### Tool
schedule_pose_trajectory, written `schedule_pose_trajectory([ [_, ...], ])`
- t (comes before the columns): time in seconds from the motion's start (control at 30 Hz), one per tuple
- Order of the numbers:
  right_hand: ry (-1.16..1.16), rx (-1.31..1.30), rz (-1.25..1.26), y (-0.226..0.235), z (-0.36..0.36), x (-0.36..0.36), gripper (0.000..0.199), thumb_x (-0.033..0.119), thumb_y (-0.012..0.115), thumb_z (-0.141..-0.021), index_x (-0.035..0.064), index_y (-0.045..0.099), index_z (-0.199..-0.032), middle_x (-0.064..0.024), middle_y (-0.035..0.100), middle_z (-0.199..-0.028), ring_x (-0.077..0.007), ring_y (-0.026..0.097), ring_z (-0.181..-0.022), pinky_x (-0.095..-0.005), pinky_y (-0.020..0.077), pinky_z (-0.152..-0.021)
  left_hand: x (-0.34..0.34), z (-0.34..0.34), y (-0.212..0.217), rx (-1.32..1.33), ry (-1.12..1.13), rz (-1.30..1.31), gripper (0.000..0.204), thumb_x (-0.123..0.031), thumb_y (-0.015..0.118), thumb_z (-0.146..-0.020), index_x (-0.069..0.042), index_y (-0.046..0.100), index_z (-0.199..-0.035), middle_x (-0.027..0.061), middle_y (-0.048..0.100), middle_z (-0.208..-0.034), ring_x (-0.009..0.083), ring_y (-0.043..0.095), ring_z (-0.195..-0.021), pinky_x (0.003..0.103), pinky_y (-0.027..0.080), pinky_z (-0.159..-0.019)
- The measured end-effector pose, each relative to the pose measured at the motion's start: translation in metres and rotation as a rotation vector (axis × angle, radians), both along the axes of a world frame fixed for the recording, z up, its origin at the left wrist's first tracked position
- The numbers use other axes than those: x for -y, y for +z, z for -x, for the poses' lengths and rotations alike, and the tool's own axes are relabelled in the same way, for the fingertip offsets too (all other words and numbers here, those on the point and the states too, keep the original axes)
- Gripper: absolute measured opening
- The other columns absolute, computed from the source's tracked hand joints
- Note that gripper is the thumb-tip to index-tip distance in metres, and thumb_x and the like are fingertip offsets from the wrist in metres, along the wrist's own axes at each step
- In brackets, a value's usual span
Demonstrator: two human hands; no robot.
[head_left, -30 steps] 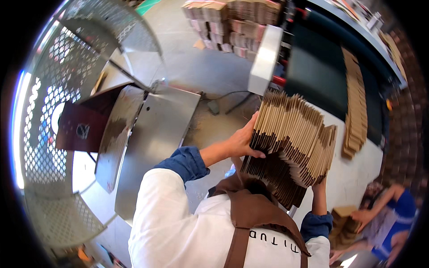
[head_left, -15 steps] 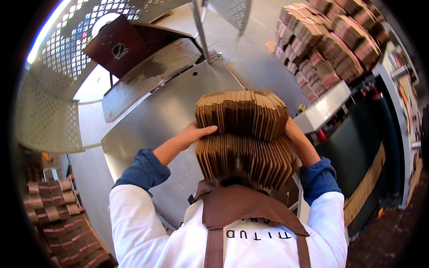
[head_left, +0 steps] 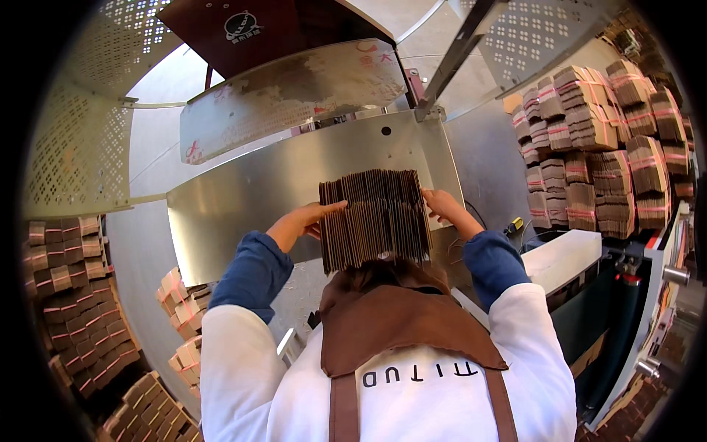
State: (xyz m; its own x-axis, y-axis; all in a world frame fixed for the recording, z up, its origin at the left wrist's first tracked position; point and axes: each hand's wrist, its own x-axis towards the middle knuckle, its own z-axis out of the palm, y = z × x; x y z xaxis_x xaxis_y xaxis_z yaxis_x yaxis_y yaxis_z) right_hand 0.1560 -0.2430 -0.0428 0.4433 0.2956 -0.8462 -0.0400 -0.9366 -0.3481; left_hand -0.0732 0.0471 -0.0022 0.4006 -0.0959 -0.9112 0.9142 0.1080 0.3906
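Observation:
A thick row of thin brown cardboard pieces [head_left: 377,228], standing on edge and packed face to face, is squeezed between my two hands in front of my chest. My left hand [head_left: 308,219] grips its left end, thumb on the near-side face and fingers partly out of sight. At the opposite end my right hand [head_left: 445,206] presses with its fingers; part of that hand is hidden by the cardboard. Beyond the row lies a bare metal worktable [head_left: 243,202]. My brown apron [head_left: 405,331] covers what is beneath the row's near edge.
Banded cardboard bundles [head_left: 582,107] are piled at the right, with more bundles [head_left: 85,324] at the left. A dark red machine panel [head_left: 309,29] and slanted metal plate [head_left: 294,88] stand behind the table. A metal post [head_left: 460,59] rises from its far corner. Perforated guards [head_left: 77,155] stand left.
My view has turned, so the table and the right-hand bundles show more fully. The cardboard, earlier seen as two stepped tiers, now looks like one more even row, still between both hands.

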Motion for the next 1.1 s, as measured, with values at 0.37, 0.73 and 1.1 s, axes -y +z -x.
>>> schedule_pose_trajectory([
  [0.37,0.281,-0.037,-0.133,0.062,-0.036,-0.046,0.084,0.071,0.059,-0.078,-0.0021,0.058,-0.12,-0.016,0.068,-0.091,-0.0224,0.065,-0.069,-0.0315,0.0538,-0.056,0.008,-0.02,-0.002,0.067,0.168,-0.14,0.079,-0.051,0.076,-0.075,-0.006,0.045,-0.133,0.0109,0.069,-0.1,0.0177,0.07,-0.075,0.031,0.055,-0.055],
  [0.73,0.184,-0.223,-0.191,0.033,-0.058,-0.05,0.089,0.074,0.053,-0.081,-0.0051,0.054,-0.121,-0.0167,0.065,-0.088,-0.025,0.066,-0.072,-0.034,0.0543,-0.056,0.023,-0.011,-0.02,0.094,0.342,-0.203,0.096,-0.056,0.078,-0.069,-0.009,0.034,-0.141,0.0131,0.062,-0.12,0.0269,0.064,-0.104,0.047,0.055,-0.071],
  [1.1,0.287,-0.116,-0.256,0.023,-0.057,-0.049,0.084,0.071,0.044,-0.088,-0.0091,0.061,-0.109,-0.0197,0.064,-0.094,-0.027,0.067,-0.085,-0.0354,0.0519,-0.073,0.021,-0.012,-0.017,0.233,0.424,-0.148,0.09,-0.046,0.08,-0.073,-0.005,0.036,-0.14,0.0137,0.06,-0.123,0.0254,0.061,-0.109,0.042,0.052,-0.083],
])
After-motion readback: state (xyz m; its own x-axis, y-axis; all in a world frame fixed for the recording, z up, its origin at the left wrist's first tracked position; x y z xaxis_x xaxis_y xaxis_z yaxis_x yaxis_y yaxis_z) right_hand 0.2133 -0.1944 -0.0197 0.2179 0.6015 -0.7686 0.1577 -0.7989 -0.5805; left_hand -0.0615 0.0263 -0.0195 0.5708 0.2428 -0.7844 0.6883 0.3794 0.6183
